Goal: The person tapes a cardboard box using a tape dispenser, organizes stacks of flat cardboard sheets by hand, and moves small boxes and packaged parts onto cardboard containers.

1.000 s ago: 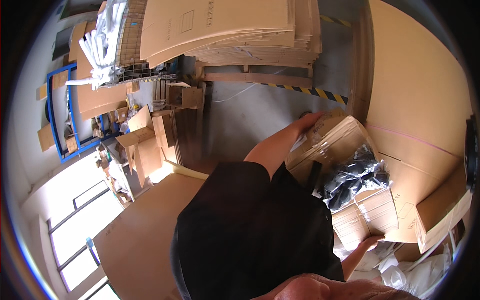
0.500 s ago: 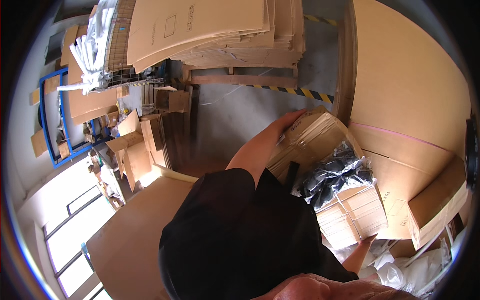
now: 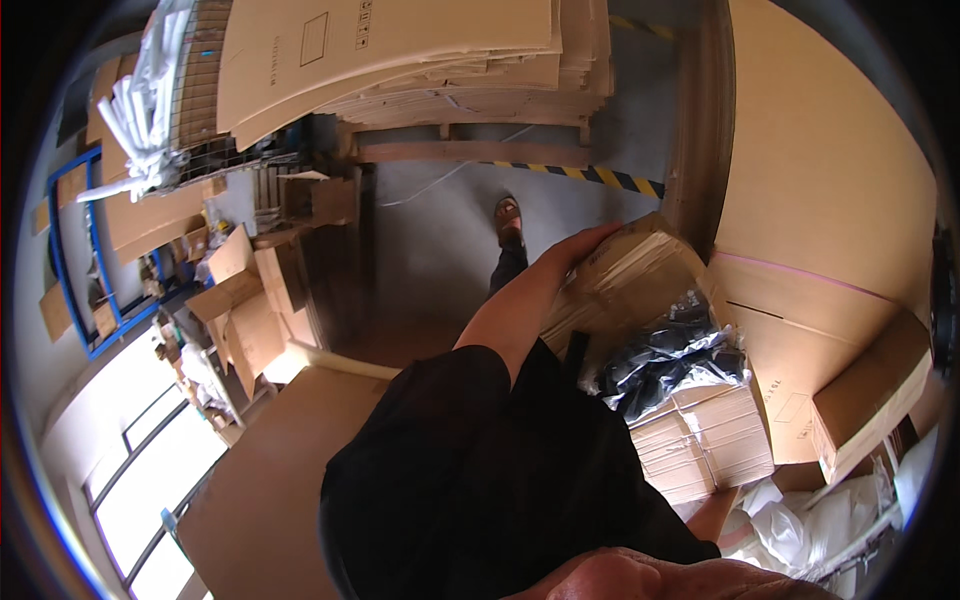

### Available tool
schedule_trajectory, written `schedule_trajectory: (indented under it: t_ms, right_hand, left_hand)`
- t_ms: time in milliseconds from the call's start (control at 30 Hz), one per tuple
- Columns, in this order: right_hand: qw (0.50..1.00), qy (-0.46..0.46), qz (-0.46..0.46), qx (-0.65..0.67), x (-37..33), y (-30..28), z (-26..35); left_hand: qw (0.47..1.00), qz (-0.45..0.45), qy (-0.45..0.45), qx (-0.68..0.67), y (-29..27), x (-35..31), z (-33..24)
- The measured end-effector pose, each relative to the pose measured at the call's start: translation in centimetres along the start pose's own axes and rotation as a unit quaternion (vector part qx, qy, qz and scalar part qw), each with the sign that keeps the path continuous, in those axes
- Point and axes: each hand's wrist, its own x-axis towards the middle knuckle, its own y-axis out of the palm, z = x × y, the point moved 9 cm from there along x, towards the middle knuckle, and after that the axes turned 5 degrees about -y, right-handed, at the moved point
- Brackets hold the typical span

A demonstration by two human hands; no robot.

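A bundle of flattened cardboard [image 3: 700,430], tied with string, is held against my right side. On it lie black items in clear plastic wrap [image 3: 665,360]. My left hand [image 3: 598,240] reaches over to the bundle's far end and grips its upper edge, where the brown cardboard [image 3: 640,265] bulges; the fingertips are hidden. At the near end my right hand [image 3: 718,503] supports the bundle from below, its fingers mostly hidden behind the cardboard. A short black strip [image 3: 576,355] shows between my shirt and the bundle.
A tall stack of cardboard sheets [image 3: 400,60] sits on a wooden pallet [image 3: 470,152] ahead. Large upright sheets [image 3: 820,150] stand close on the right, by a box [image 3: 870,390]. Left are open cartons [image 3: 245,310], a blue frame [image 3: 95,260] and a large board [image 3: 270,480]. My foot [image 3: 508,215] shows on the floor.
My foot has come into view ahead on the floor. The pallet stack and the left-hand cartons have shifted leftward in view. Both hands stay on the bundle.
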Motion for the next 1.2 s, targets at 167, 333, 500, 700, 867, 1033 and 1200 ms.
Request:
schedule_trajectory:
  t_ms: [167,333,500,700,867,1033,1200]
  right_hand:
    - [0.999,-0.023,0.045,-0.016,-0.6,6.6,1.0]
    - [0.993,-0.021,0.118,-0.021,1.2,16.7,-1.3]
    - [0.986,-0.019,0.161,-0.032,1.4,23.0,-2.2]
    - [0.969,0.022,0.229,-0.089,-0.4,31.6,-4.0]
    - [0.973,0.005,0.195,-0.120,-1.6,31.4,-4.1]
    - [0.954,0.017,0.231,-0.188,-3.1,38.2,-5.6]
    - [0.931,0.017,0.277,-0.239,-4.7,44.6,-6.9]
  left_hand:
    - [0.996,-0.025,0.068,0.056,-1.9,-2.1,-2.5]
    - [0.994,-0.040,0.078,0.060,-8.2,-6.5,-6.0]
    - [0.921,-0.250,0.183,0.236,-12.2,-15.2,-10.5]
    - [0.952,-0.191,0.230,0.070,-28.0,-13.7,-3.9]
    - [0.971,-0.199,0.111,-0.079,-21.4,-18.3,-5.9]
    - [0.953,-0.236,0.160,-0.105,-26.7,-21.9,-4.4]
    - [0.938,-0.251,0.191,-0.146,-30.3,-26.3,-2.9]
